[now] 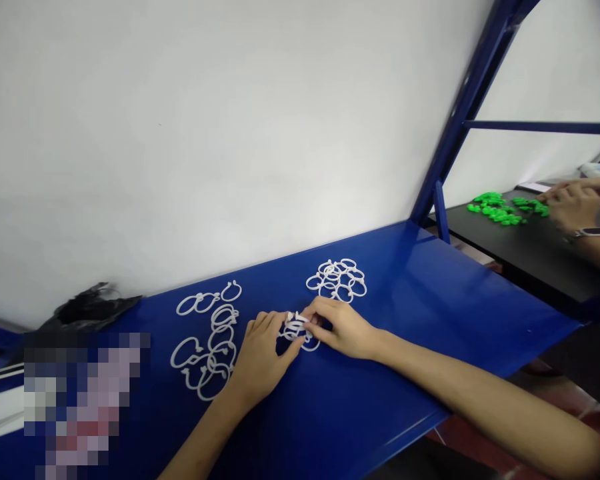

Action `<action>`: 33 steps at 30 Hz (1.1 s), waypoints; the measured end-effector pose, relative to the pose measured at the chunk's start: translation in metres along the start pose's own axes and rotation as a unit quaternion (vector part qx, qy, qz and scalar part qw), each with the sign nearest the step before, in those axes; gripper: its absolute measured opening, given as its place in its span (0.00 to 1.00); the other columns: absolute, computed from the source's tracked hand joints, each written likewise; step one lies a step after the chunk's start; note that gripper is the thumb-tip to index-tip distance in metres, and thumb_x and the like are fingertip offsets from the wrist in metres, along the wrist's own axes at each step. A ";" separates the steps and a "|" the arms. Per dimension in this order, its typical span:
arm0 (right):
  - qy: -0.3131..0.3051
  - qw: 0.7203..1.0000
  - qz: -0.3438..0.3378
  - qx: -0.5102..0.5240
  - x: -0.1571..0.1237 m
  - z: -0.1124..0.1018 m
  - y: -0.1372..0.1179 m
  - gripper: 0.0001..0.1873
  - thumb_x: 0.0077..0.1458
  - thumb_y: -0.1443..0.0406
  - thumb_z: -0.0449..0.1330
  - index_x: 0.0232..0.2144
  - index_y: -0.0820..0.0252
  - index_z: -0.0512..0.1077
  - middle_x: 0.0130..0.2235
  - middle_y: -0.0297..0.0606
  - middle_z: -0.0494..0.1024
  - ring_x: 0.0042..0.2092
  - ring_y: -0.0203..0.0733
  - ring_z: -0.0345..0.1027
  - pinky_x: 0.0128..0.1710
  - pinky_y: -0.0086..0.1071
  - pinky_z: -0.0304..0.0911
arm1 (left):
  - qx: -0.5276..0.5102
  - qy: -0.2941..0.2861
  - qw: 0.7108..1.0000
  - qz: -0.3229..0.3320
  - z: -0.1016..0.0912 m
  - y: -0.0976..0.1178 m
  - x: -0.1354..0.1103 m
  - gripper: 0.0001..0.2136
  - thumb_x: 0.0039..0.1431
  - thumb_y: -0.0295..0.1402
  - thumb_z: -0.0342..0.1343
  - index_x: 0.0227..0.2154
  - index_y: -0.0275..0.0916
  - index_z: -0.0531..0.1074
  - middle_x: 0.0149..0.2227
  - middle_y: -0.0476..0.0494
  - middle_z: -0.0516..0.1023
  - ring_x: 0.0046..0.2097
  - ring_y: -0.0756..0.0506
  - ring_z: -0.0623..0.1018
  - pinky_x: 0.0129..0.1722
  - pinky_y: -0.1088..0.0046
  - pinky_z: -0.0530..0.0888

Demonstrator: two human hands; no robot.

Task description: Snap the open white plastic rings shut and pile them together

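Several white open rings with small knobs at their ends, resembling shower curtain rings (295,327), sit bunched between my two hands over the blue table. My left hand (260,360) curls around their left side, thumb below and fingers above. From the right, my right hand (343,327) pinches the bunch between thumb and fingers. Fingertips partly hide these rings. Just left of my left hand lies a loose spread of white rings (222,337), some overlapping. Beyond my right hand is another cluster of white rings (337,279).
The blue table (395,280) meets a white wall at the back. A black plastic bag (87,303) lies at its left end. To the right, past a blue metal frame (455,113), a co-worker's hands (575,203) are over green pieces (497,209) on a black table.
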State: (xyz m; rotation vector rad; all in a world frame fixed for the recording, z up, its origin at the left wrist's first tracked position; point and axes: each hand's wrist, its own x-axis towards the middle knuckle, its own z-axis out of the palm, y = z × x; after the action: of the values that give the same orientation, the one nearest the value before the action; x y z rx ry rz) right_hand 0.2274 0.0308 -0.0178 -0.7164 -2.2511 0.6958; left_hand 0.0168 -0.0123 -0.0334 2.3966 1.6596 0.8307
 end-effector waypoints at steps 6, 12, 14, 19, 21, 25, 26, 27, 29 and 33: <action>0.050 0.999 0.006 -0.021 0.001 0.001 0.002 0.07 0.61 0.67 0.58 0.43 0.59 0.71 0.37 0.37 0.76 0.39 0.39 0.71 0.42 0.35 0.67 | -0.046 -0.008 0.999 -0.026 -0.003 0.003 0.003 0.07 0.61 0.31 0.52 0.41 0.43 0.71 0.34 0.49 0.76 0.39 0.43 0.75 0.41 0.63 0.70; 0.046 0.998 0.044 -0.008 0.001 -0.002 0.003 0.07 0.60 0.67 0.57 0.41 0.60 0.72 0.33 0.36 0.76 0.33 0.37 0.70 0.34 0.30 0.67 | -0.018 0.021 0.999 -0.018 -0.015 -0.007 0.006 0.10 0.59 0.27 0.52 0.42 0.42 0.72 0.35 0.49 0.78 0.40 0.43 0.75 0.44 0.62 0.69; 0.040 0.997 0.058 -0.008 0.001 -0.003 0.003 0.07 0.59 0.69 0.57 0.40 0.60 0.72 0.32 0.34 0.76 0.32 0.36 0.70 0.32 0.28 0.66 | 0.033 0.021 0.999 0.003 -0.019 -0.011 0.006 0.08 0.60 0.27 0.52 0.39 0.43 0.73 0.38 0.47 0.78 0.42 0.42 0.74 0.46 0.61 0.67; -0.002 0.998 0.068 0.011 0.001 -0.004 0.003 0.06 0.57 0.70 0.58 0.37 0.61 0.74 0.30 0.32 0.76 0.29 0.33 0.69 0.30 0.26 0.64 | 0.142 0.031 0.987 0.067 -0.024 -0.016 0.006 0.11 0.64 0.26 0.51 0.43 0.44 0.75 0.39 0.47 0.79 0.42 0.42 0.74 0.43 0.62 0.66; -0.025 0.998 0.053 0.013 0.001 -0.006 0.003 0.08 0.56 0.72 0.58 0.38 0.61 0.75 0.29 0.33 0.76 0.29 0.33 0.70 0.30 0.26 0.64 | 0.156 0.040 0.983 0.084 -0.023 -0.018 0.007 0.11 0.65 0.27 0.50 0.42 0.43 0.76 0.38 0.46 0.79 0.40 0.42 0.74 0.41 0.63 0.66; -0.078 0.997 -0.009 0.013 0.001 -0.010 0.003 0.12 0.56 0.74 0.58 0.40 0.60 0.77 0.36 0.37 0.79 0.34 0.35 0.72 0.35 0.27 0.67 | 0.150 0.044 0.985 0.076 -0.023 -0.027 0.008 0.11 0.66 0.29 0.49 0.42 0.43 0.77 0.38 0.45 0.80 0.41 0.43 0.75 0.43 0.63 0.68; -0.086 0.996 -0.015 0.015 0.001 -0.010 0.004 0.12 0.57 0.74 0.58 0.41 0.60 0.77 0.38 0.38 0.79 0.35 0.35 0.73 0.36 0.28 0.67 | 0.147 0.039 0.986 0.068 -0.023 -0.029 0.008 0.12 0.66 0.28 0.48 0.43 0.44 0.77 0.39 0.45 0.80 0.41 0.43 0.75 0.44 0.62 0.68; -0.088 0.996 -0.015 0.017 0.000 -0.010 0.004 0.12 0.58 0.74 0.58 0.41 0.60 0.77 0.39 0.38 0.79 0.36 0.36 0.73 0.38 0.28 0.68 | 0.144 0.033 0.987 0.060 -0.023 -0.031 0.008 0.14 0.65 0.27 0.48 0.45 0.44 0.76 0.40 0.45 0.80 0.43 0.42 0.75 0.45 0.62 0.68; -0.078 0.997 -0.008 0.009 0.001 -0.010 0.004 0.10 0.59 0.73 0.58 0.41 0.60 0.77 0.39 0.39 0.79 0.38 0.36 0.74 0.40 0.29 0.68 | 0.140 0.024 0.989 0.047 -0.024 -0.034 0.007 0.18 0.63 0.23 0.47 0.48 0.45 0.76 0.44 0.44 0.80 0.45 0.42 0.75 0.47 0.60 0.69; -0.047 0.999 0.005 -0.017 0.001 -0.008 0.003 0.09 0.60 0.71 0.58 0.39 0.60 0.77 0.37 0.38 0.80 0.37 0.38 0.73 0.40 0.31 0.68 | 0.130 0.011 0.990 0.045 -0.023 -0.034 0.005 0.25 0.57 0.17 0.46 0.52 0.48 0.74 0.51 0.44 0.79 0.51 0.40 0.73 0.50 0.56 0.68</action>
State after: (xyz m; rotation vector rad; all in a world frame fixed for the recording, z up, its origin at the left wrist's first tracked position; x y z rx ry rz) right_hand 0.2337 0.0360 -0.0142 -0.7259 -2.3511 0.7114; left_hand -0.0215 0.0009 -0.0248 2.6596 1.7802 0.6922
